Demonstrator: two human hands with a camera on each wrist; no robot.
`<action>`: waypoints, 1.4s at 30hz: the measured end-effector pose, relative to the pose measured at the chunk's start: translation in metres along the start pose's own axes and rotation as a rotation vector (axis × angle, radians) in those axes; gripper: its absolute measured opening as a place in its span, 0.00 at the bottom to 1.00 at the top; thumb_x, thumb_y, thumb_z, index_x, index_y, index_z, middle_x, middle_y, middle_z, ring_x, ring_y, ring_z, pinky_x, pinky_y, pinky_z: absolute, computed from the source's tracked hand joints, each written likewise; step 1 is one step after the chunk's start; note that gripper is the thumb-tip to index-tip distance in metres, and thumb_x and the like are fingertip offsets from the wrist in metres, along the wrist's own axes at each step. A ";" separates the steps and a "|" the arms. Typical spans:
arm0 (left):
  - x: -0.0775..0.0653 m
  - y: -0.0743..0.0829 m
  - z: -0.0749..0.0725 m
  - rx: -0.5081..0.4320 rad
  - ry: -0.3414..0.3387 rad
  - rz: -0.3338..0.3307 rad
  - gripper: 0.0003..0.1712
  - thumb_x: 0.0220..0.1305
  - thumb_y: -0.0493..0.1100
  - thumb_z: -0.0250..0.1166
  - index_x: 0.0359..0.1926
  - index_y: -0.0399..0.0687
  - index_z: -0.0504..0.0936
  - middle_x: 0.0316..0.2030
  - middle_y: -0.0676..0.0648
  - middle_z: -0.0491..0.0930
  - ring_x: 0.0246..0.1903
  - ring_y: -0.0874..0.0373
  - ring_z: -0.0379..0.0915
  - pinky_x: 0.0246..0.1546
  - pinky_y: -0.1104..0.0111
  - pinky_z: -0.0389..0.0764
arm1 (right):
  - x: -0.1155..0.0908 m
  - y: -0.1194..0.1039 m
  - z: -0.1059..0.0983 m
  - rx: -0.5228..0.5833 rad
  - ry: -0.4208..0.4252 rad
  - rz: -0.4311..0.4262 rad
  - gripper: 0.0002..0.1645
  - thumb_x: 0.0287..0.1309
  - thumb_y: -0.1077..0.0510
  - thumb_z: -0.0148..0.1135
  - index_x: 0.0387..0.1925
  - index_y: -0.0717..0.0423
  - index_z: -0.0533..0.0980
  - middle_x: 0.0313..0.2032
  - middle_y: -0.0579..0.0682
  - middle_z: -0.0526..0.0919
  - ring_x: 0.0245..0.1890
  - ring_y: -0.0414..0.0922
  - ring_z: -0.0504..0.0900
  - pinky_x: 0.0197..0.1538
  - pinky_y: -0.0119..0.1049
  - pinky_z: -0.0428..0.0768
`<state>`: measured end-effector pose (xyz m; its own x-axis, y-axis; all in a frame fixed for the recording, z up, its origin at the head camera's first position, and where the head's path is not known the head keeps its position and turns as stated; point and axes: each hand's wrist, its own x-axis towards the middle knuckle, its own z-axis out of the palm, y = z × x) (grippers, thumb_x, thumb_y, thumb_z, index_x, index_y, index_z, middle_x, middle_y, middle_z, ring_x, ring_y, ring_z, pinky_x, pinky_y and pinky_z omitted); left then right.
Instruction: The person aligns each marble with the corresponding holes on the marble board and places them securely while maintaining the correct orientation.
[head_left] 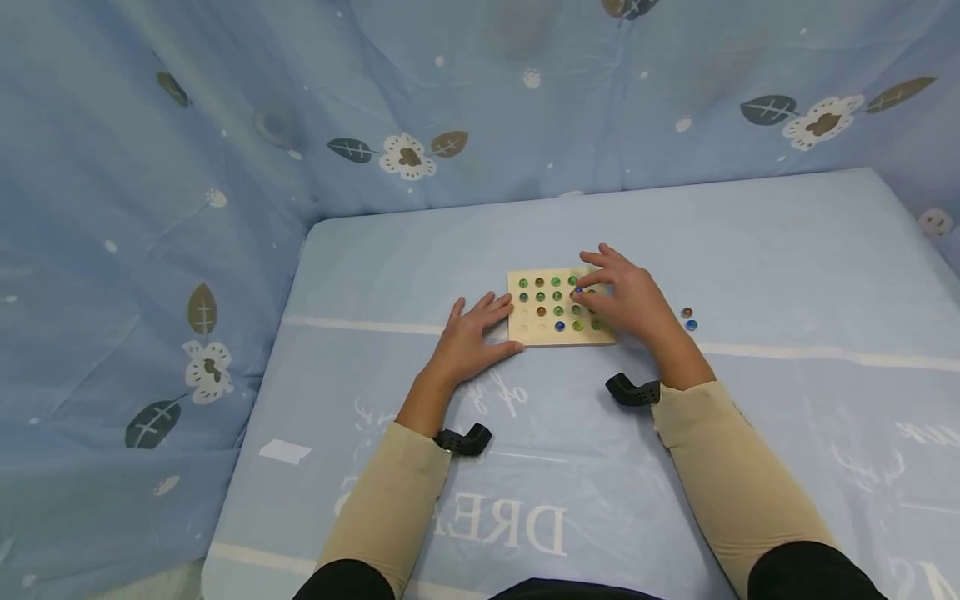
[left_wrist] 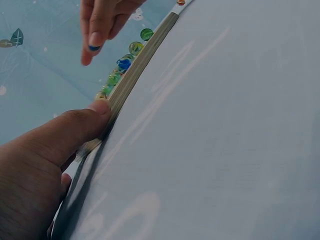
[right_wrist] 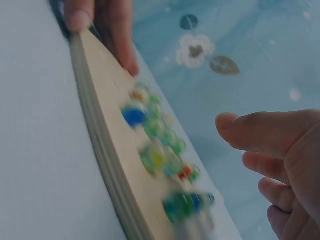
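A pale wooden board (head_left: 534,339) with rows of round hollows lies on the table, many of them filled with glass marbles, mostly green. My left hand (head_left: 474,340) touches its left edge, fingers spread, the thumb (left_wrist: 85,122) against the near left corner. Over the board's right part, my right hand (head_left: 628,298) pinches a blue marble (left_wrist: 93,48) between thumb and finger. A blue marble (right_wrist: 134,115) and a yellow-green marble (head_left: 577,326) sit in the nearest row. Some hollows at the near left hold no marble. My right hand hides part of the board's right side.
Right of the board lie two loose marbles, a brownish marble (head_left: 687,312) and a blue marble (head_left: 692,325). A light blue cloth (head_left: 780,275) covers the table. Patterned curtains (head_left: 525,125) hang behind and on the left. Each wrist wears a black camera mount (head_left: 633,390).
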<state>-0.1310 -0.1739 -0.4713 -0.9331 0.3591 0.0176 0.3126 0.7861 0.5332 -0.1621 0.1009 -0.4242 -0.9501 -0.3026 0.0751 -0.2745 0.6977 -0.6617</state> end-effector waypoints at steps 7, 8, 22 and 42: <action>0.000 0.003 -0.001 0.016 -0.010 -0.007 0.44 0.57 0.64 0.70 0.71 0.58 0.68 0.72 0.61 0.62 0.75 0.58 0.51 0.77 0.51 0.36 | 0.009 -0.024 0.027 -0.050 -0.088 -0.110 0.14 0.59 0.54 0.69 0.44 0.58 0.86 0.70 0.54 0.68 0.77 0.54 0.50 0.75 0.58 0.54; 0.000 0.004 -0.001 0.017 -0.008 -0.008 0.44 0.57 0.64 0.70 0.71 0.58 0.68 0.72 0.61 0.62 0.75 0.58 0.51 0.77 0.51 0.36 | 0.010 -0.027 0.030 -0.068 -0.096 -0.128 0.14 0.60 0.54 0.68 0.44 0.58 0.86 0.70 0.54 0.68 0.77 0.54 0.50 0.74 0.59 0.54; -0.001 0.001 0.001 0.027 -0.001 0.014 0.43 0.58 0.65 0.68 0.71 0.59 0.67 0.73 0.62 0.59 0.75 0.60 0.50 0.77 0.50 0.36 | 0.019 -0.038 0.055 -0.182 -0.084 -0.223 0.13 0.59 0.55 0.69 0.41 0.59 0.86 0.68 0.58 0.70 0.76 0.58 0.52 0.75 0.59 0.52; -0.001 0.001 0.000 0.040 0.010 0.025 0.43 0.58 0.65 0.68 0.71 0.58 0.68 0.73 0.61 0.61 0.75 0.59 0.51 0.77 0.48 0.37 | 0.019 -0.038 0.058 -0.198 -0.073 -0.238 0.15 0.58 0.55 0.70 0.43 0.60 0.86 0.67 0.59 0.71 0.75 0.59 0.54 0.75 0.57 0.53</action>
<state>-0.1302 -0.1734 -0.4706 -0.9265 0.3741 0.0396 0.3428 0.7964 0.4982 -0.1615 0.0307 -0.4409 -0.8447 -0.5132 0.1520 -0.5180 0.7125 -0.4733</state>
